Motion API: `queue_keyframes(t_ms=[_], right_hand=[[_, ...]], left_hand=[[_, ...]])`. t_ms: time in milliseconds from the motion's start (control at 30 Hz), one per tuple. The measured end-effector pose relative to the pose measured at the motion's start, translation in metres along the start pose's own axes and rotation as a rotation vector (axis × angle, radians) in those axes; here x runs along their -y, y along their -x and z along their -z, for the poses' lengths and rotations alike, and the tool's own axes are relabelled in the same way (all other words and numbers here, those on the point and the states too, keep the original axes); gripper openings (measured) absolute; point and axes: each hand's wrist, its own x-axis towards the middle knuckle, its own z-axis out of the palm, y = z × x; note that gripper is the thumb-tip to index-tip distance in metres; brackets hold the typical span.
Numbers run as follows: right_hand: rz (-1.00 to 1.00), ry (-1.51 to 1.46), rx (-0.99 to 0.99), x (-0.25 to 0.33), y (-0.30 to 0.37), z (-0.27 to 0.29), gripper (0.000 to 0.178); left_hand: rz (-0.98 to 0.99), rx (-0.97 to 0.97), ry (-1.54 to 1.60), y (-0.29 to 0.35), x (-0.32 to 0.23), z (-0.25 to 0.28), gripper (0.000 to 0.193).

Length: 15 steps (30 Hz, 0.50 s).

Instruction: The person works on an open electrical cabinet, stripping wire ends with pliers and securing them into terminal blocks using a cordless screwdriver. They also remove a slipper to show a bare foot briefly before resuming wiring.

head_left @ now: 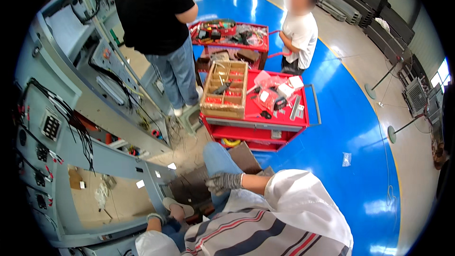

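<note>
My right hand [224,182], in a grey knit glove, rests at my bent knee in blue jeans [219,157]. Its fingers look curled together, and whatever lies inside them, if anything, is hidden. Low in the picture my left hand [155,216] shows only in part, with a glove edge near the wrist, beside the lower frame of an open grey metal cabinet [151,180]. The fingers of that hand cannot be made out. Black cables [71,114] with red ends hang along the cabinet's panel to my left.
Ahead stands a red tool cart [284,121] bearing a divided wooden box [222,109], plastic bags and metal brackets. Behind it is another red cart [260,31] heaped with tools. A person in black [156,14] stands on a stool [190,118]; another in white [303,28] stands beyond.
</note>
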Motion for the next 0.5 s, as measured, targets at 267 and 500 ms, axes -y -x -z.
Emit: queue_keyframes(t_ms=[267,500], right_hand=[[0.190,-0.197,-0.422,0.005,-0.013,-0.068,0.041],[0.224,-0.180,-0.448,0.012,-0.042,-0.081,0.046]], left_hand=[[-0.258,-0.563,0.659,0.033,-0.071,0.023,0.037],[-0.524,-0.163,1.710,-0.001,-0.094,-0.018,0.031]])
